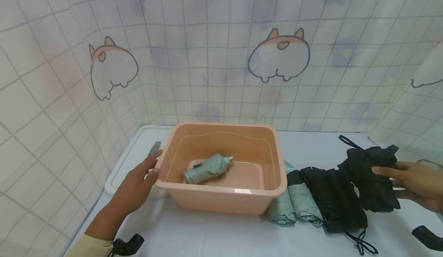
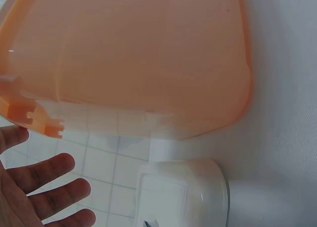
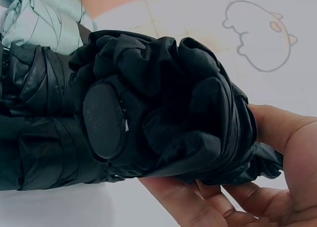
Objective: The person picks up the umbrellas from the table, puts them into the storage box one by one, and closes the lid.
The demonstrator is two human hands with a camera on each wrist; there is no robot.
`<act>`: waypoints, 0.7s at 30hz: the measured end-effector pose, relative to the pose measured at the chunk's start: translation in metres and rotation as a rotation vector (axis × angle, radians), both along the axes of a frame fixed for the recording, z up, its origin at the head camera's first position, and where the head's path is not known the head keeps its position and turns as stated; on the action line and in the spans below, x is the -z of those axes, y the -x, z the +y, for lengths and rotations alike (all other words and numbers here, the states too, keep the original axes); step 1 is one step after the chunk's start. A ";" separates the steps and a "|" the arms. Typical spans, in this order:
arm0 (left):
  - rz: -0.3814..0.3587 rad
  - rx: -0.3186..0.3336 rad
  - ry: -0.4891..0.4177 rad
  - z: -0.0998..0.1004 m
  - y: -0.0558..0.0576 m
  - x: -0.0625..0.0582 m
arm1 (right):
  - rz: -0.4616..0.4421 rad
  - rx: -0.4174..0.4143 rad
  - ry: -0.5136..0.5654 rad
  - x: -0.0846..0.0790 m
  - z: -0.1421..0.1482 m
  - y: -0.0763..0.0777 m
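Observation:
A peach plastic tub (image 1: 221, 203) stands on the white table, with a pale green folded umbrella (image 1: 207, 168) lying inside. My left hand (image 1: 133, 186) is at the tub's left rim; in the left wrist view its fingers (image 2: 47, 173) are spread, one fingertip at the rim. At the right, my right hand (image 1: 417, 180) grips a black folded umbrella (image 3: 163, 93) between thumb and fingers, its handle end facing the right wrist camera. Beside it lies another black folded umbrella (image 1: 333, 197), then two pale green folded umbrellas (image 1: 282, 211) against the tub's right side.
Behind the left hand is a white container (image 1: 126, 164) with a grey piece (image 1: 155, 148) on top, partly hidden by the tub. A tiled-pattern curtain (image 1: 214, 65) with cartoon animals closes off the back and sides. Black cord (image 1: 361, 243) trails at the table's front right.

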State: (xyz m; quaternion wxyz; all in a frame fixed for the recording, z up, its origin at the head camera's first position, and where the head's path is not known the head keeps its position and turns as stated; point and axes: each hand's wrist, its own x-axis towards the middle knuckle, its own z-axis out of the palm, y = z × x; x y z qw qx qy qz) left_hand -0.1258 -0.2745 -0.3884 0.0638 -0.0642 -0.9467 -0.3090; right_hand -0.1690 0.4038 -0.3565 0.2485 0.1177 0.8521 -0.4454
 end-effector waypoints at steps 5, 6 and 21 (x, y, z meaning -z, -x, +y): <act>-0.004 -0.008 0.012 0.001 0.000 -0.001 | 0.013 0.000 0.006 -0.001 -0.002 0.001; -0.003 -0.008 0.012 0.001 -0.001 -0.001 | 0.017 -0.004 0.004 -0.001 -0.002 0.001; 0.020 -0.002 0.012 0.002 -0.002 -0.001 | 0.111 -0.040 -0.018 -0.001 -0.008 0.003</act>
